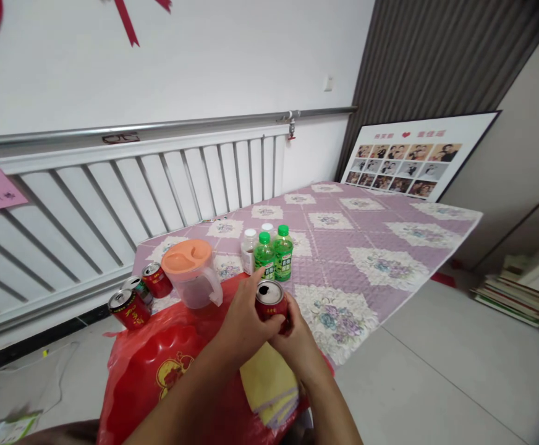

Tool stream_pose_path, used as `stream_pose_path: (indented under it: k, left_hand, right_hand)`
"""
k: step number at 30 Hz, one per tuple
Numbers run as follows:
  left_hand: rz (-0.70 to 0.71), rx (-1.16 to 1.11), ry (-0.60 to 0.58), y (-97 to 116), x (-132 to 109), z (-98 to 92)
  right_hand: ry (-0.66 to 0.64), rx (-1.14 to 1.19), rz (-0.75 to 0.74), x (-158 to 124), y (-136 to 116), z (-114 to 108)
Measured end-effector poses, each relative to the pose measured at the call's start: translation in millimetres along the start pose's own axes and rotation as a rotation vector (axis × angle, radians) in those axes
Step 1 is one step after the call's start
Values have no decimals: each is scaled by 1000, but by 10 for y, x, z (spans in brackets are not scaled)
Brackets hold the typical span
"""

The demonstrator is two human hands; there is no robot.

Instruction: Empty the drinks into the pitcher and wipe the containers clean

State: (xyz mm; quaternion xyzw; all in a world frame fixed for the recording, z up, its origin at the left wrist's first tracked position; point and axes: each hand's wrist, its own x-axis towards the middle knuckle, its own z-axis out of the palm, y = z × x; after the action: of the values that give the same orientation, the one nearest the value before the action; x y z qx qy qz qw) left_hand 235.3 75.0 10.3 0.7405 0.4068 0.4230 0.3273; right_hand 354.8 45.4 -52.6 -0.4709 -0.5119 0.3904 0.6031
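A: Which step appears to be in hand?

B: The handling of one red drink can (269, 304); it is clasped from both sides by the left hand (244, 312) and the right hand (295, 334), at the near side of the cloth-covered worktop (376, 266), just beyond the folded yellow cloths (269, 377); whether its base is touching anything cannot be told.

A: What is called for by the next move?

B: A level, steady grip, it is judged; a dark opening is seen in the top, so drink could be spilled if the can were tipped; whether any is left inside cannot be told.

A: And the room for moving?

B: Forward travel is hemmed in by two green-tea bottles (283, 256) just behind the can; the left is taken up by the orange-lidded pitcher (198, 290); the widest open stretch is found to the far right, though a drop to the floor (413, 364) is left beyond the slanting edge.
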Motion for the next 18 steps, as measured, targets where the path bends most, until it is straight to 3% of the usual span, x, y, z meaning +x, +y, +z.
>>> stream_pose_path:
  k: [11,18]
  left_hand:
    - [-109,-500,-151,-247,142,127]
    - [-175,-536,-135,-265,70,270]
  right_hand:
    - [75,147,97,57,-51,-173]
    - [155,143,103,85,-23,-274]
